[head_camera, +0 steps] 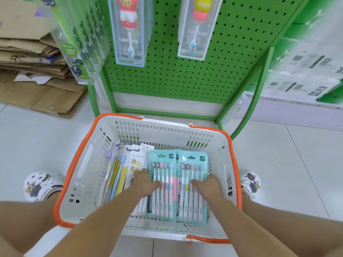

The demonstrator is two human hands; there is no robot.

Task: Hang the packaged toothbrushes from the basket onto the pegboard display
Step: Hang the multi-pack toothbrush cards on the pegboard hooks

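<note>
Two teal multi-packs of toothbrushes are lying side by side along the right wall of the basket (87, 164), the left pack (163, 184) overlapping loose single packs (120, 175) toward the left wall, the right pack (194, 186) nearest the right wall. The left hand (145, 182) and right hand (208, 184) are each resting on one pack, fingers curled over its face; whether either grip is closed on it cannot be told. The person is likely starting a pick-up, best done by pinching each card's edge and keeping its hang slot uppermost for the green pegboard (232, 52) beyond the basket's far rim.
</note>
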